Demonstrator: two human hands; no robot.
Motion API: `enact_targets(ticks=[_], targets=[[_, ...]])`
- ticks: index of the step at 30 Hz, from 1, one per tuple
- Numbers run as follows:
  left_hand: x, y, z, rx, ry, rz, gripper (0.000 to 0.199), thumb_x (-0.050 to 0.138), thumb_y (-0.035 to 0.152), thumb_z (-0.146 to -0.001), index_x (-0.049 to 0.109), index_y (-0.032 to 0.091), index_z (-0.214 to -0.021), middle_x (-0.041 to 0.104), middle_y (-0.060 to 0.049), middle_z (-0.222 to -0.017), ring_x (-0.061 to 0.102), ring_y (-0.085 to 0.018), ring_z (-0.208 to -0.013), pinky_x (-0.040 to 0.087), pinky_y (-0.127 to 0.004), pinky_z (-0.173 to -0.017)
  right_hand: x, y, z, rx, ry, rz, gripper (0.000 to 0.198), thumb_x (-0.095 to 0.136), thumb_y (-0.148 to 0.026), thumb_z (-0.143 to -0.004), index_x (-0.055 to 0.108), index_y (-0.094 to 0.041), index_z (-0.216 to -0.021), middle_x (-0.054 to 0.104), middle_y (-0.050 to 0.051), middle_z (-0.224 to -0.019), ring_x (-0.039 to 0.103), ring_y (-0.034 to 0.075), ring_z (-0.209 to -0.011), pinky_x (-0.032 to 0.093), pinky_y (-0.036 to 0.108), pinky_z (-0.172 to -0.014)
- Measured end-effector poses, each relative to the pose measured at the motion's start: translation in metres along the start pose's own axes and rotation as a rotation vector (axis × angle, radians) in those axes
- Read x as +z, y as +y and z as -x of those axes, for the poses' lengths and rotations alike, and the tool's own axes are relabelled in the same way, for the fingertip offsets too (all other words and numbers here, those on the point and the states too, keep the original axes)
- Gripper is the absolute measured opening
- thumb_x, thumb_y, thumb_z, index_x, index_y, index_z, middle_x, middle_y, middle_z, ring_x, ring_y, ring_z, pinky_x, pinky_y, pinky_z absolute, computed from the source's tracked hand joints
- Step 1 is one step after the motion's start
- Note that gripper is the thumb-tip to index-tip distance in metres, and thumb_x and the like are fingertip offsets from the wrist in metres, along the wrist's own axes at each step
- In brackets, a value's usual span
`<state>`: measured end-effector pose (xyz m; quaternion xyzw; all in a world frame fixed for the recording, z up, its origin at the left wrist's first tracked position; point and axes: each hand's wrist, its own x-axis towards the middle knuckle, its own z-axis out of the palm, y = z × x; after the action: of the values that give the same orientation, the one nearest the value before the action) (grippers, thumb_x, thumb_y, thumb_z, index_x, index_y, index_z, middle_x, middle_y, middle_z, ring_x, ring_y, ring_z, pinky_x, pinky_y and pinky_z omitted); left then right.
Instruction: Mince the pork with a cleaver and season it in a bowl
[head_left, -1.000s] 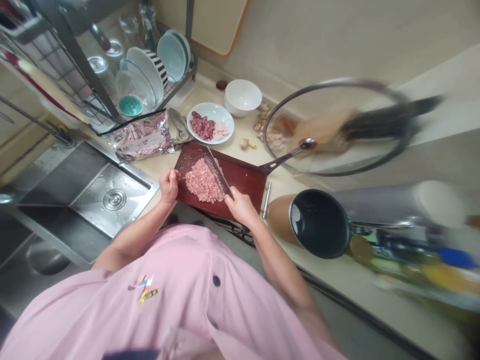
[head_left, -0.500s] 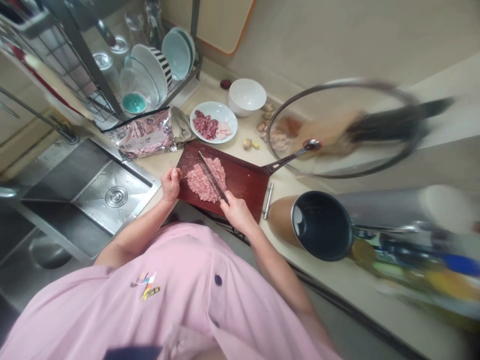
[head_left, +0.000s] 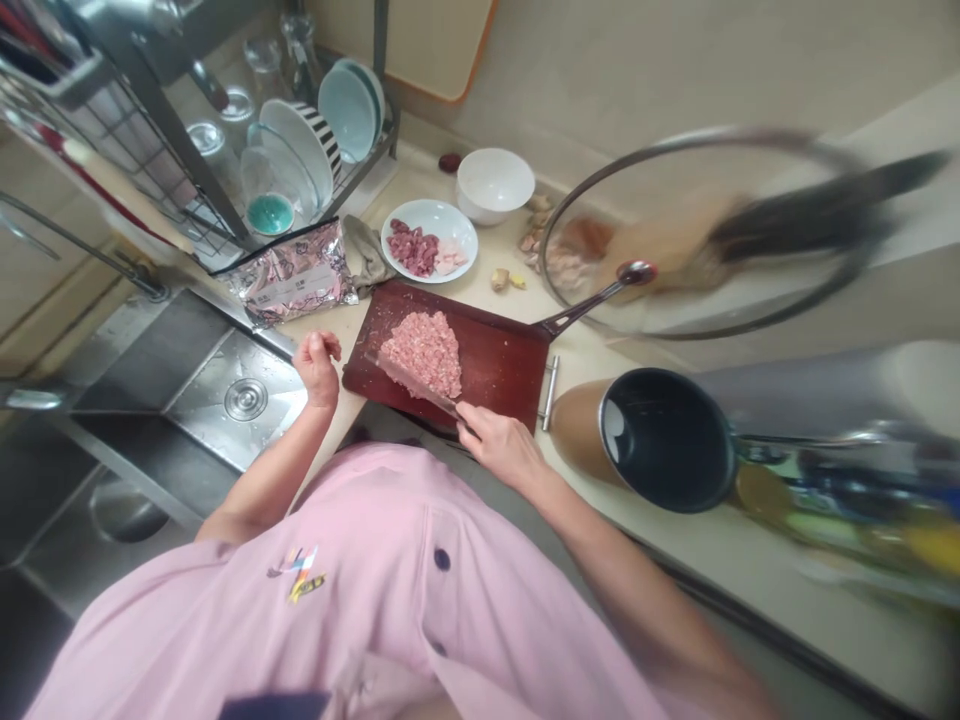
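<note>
My right hand (head_left: 504, 442) is wrapped round the handle of a kitchen knife (head_left: 420, 384). The blade lies along the near-left edge of a mound of minced meat (head_left: 427, 345), pointing left. Under both is a dark red cutting board (head_left: 499, 365) with a metal handle (head_left: 551, 392) at its right end. My left hand (head_left: 318, 365) is curled closed just left of the board, apart from it, and nothing shows in its fingers.
Behind the board stand a plate of cut meat (head_left: 427, 241), a white bowl (head_left: 496, 186) and ginger pieces (head_left: 501, 280). A foil bag (head_left: 296, 275) and steel sink (head_left: 244, 400) lie left. Rightward are a ladle (head_left: 592, 302), glass lid (head_left: 652, 165) and dark pot (head_left: 667, 440).
My left hand has come away from the board's left edge, moving up and left. The knife has swung from across the mince to its near side, with my right hand lower and further right.
</note>
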<state>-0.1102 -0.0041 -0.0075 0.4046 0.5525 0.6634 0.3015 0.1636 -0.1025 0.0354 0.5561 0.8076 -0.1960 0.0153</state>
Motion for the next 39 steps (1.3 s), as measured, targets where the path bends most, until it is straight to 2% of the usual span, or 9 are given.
enact_targets(ticks=[6,10,16,20,26,29,31,35,39], targets=[[-0.010,0.014,-0.010,0.002,0.091,0.024,0.039,0.043,0.052,-0.090,0.047,0.019,-0.069,0.045,0.003,-0.056,0.041,-0.008,-0.046,0.034,-0.022,-0.046,0.025,0.017,0.014,-0.184,-0.133,0.252,0.038,0.043,-0.026,-0.093,0.051,-0.020,-0.129,0.064,0.008,-0.094,0.062,0.019,-0.073,0.029,0.027,-0.051],[-0.006,0.019,-0.003,0.003,0.078,0.052,0.038,0.044,0.050,-0.090,0.046,0.020,-0.068,0.045,0.003,-0.055,0.041,-0.008,-0.046,0.033,-0.022,-0.045,0.032,0.026,0.006,-0.204,-0.137,0.307,0.037,0.038,-0.023,-0.094,0.052,-0.018,-0.128,0.063,0.011,-0.092,0.061,0.020,-0.074,0.029,0.029,-0.050],[0.000,0.020,0.001,-0.002,0.041,0.017,0.040,0.042,0.053,-0.090,0.046,0.020,-0.067,0.045,0.003,-0.054,0.041,-0.008,-0.046,0.033,-0.022,-0.045,0.033,0.036,-0.018,-0.082,-0.052,0.301,0.041,0.029,-0.020,-0.096,0.051,-0.017,-0.130,0.064,0.014,-0.094,0.062,0.021,-0.076,0.033,0.029,-0.055],[0.003,0.013,0.005,-0.006,-0.015,0.003,0.041,0.040,0.052,-0.091,0.046,0.019,-0.066,0.044,0.003,-0.054,0.041,-0.009,-0.046,0.034,-0.022,-0.046,0.023,0.034,-0.035,0.021,-0.004,0.164,0.038,0.038,-0.025,-0.094,0.053,-0.020,-0.129,0.065,0.015,-0.099,0.063,0.022,-0.076,0.035,0.028,-0.057],[0.017,-0.010,0.010,-0.004,-0.206,-0.099,0.045,0.040,0.053,-0.092,0.051,0.019,-0.065,0.047,0.002,-0.054,0.041,-0.009,-0.047,0.034,-0.023,-0.048,-0.009,0.031,-0.044,0.158,0.170,-0.350,0.025,0.045,-0.033,-0.091,0.061,-0.021,-0.106,0.067,0.004,-0.080,0.062,0.017,-0.068,0.040,0.025,-0.063],[0.027,-0.022,0.006,0.005,-0.265,-0.115,0.046,0.039,0.053,-0.092,0.052,0.018,-0.064,0.045,0.003,-0.054,0.040,-0.009,-0.048,0.034,-0.023,-0.049,-0.022,0.028,-0.044,0.226,0.131,-0.645,0.023,0.044,-0.038,-0.090,0.057,-0.020,-0.095,0.062,-0.001,-0.066,0.056,0.013,-0.053,0.039,0.023,-0.055],[0.031,-0.029,0.003,-0.002,-0.276,-0.127,0.047,0.039,0.054,-0.092,0.051,0.018,-0.064,0.045,0.003,-0.054,0.040,-0.009,-0.049,0.034,-0.023,-0.050,-0.024,0.023,-0.044,0.267,0.136,-0.731,0.023,0.040,-0.040,-0.092,0.053,-0.020,-0.094,0.060,-0.002,-0.065,0.053,0.013,-0.048,0.036,0.023,-0.050],[0.031,-0.037,-0.001,-0.064,-0.267,-0.119,0.046,0.040,0.056,-0.091,0.053,0.018,-0.067,0.047,0.003,-0.054,0.040,-0.009,-0.048,0.033,-0.023,-0.048,-0.019,0.010,-0.046,0.362,0.189,-0.496,0.017,0.040,-0.032,-0.092,0.051,-0.020,-0.093,0.060,0.002,-0.064,0.055,0.017,-0.055,0.032,0.025,-0.052],[0.030,-0.038,-0.002,-0.086,-0.278,-0.071,0.047,0.042,0.057,-0.090,0.053,0.017,-0.067,0.046,0.003,-0.053,0.039,-0.008,-0.047,0.031,-0.022,-0.047,-0.024,-0.002,-0.046,0.348,0.174,-0.365,0.018,0.040,-0.031,-0.092,0.054,-0.019,-0.095,0.062,0.005,-0.065,0.059,0.020,-0.059,0.031,0.027,-0.054]])
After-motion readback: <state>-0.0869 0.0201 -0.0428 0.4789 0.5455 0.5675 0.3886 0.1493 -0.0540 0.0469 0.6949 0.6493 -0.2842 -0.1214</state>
